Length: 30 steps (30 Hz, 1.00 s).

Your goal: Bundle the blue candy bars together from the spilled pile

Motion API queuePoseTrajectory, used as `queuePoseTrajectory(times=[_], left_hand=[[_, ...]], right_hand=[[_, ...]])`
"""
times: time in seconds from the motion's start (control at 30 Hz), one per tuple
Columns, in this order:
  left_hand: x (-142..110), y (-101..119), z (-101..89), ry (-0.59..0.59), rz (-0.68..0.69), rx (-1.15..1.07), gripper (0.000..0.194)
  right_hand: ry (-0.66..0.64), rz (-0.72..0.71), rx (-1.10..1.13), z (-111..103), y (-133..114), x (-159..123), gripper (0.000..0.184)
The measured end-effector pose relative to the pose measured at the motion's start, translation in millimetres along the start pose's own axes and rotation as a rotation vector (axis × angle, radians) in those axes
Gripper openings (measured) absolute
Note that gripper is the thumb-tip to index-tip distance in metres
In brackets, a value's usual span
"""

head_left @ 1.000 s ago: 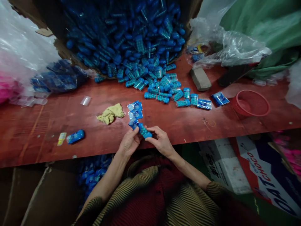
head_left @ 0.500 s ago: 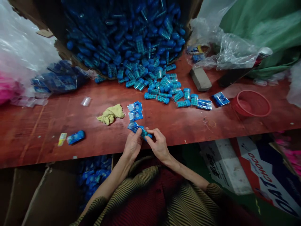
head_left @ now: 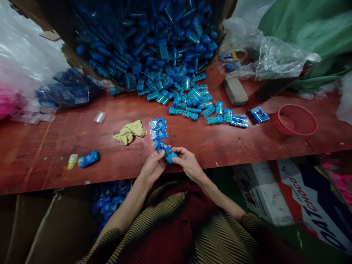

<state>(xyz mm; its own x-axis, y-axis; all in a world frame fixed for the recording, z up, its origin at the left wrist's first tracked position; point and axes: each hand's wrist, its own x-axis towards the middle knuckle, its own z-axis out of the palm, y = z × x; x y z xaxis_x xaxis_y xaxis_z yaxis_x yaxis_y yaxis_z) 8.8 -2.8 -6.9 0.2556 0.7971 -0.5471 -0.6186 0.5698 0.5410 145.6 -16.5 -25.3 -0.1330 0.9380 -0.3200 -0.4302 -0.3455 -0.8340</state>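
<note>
Above the table's front edge, my left hand (head_left: pixel 153 165) grips a printed blue plastic sleeve (head_left: pixel 160 145) that sits around a small blue-capped bottle (head_left: pixel 171 157). My right hand (head_left: pixel 189 164) pinches the bottle's capped end between thumb and fingers. The sleeve covers much of the bottle, and its far end sticks out past my left thumb. Just beyond my hands lie a few flat blue printed sleeves (head_left: pixel 158 133), overlapping. To their left is a crumpled yellow-green cloth (head_left: pixel 130 132).
A torn carton spills many blue bead-filled bottles (head_left: pixel 189 97) onto the red table (head_left: pixel 192 139). At right are a grey block (head_left: pixel 235 91), a sleeve stack (head_left: pixel 258 114) and a red basket (head_left: pixel 295 120). A sleeved bottle (head_left: pixel 88 159) lies at left beside a yellow tag (head_left: pixel 72 161).
The sleeve has slid over the bottle between my hands, hiding the beads that showed a second ago. My hands stay in nearly the same place; the loose sleeves have not moved.
</note>
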Motion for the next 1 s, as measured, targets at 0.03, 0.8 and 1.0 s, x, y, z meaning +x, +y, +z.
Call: queuePoseTrajectory(times=[0.03, 0.8, 1.0], left_hand=[[-0.1, 2.0, -0.4, -0.003, -0.005, -0.010, 0.015], [-12.7, 0.6, -2.8, -0.278, -0.188, 0.015, 0.031], [-13.0, 0.3, -0.6, -0.283, -0.188, 0.033, 0.029]], right_hand=[[-0.042, -0.028, -0.035, -1.1, -0.7, 0.4, 0.035], [-0.383, -0.030, -0.305, -17.2, -21.5, -1.7, 0.070], [-0.423, -0.018, -0.327, -16.8, -28.5, 1.8, 0.076]])
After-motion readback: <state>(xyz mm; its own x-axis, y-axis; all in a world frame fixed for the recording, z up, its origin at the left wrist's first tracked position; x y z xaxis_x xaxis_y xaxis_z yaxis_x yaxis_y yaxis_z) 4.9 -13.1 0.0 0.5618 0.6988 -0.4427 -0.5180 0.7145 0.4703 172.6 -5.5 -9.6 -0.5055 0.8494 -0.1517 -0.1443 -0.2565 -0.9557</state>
